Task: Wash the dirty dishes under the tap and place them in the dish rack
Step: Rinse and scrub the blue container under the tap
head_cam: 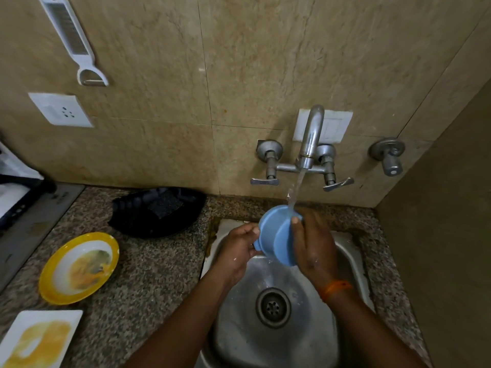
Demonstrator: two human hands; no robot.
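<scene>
Both hands (239,248) hold blue bowl (275,235) w/ tap water.

No readable text, labels, brands or numbers anywhere; faint marks on the grey strip (57,197) at left are too blurred to make out.
</scene>
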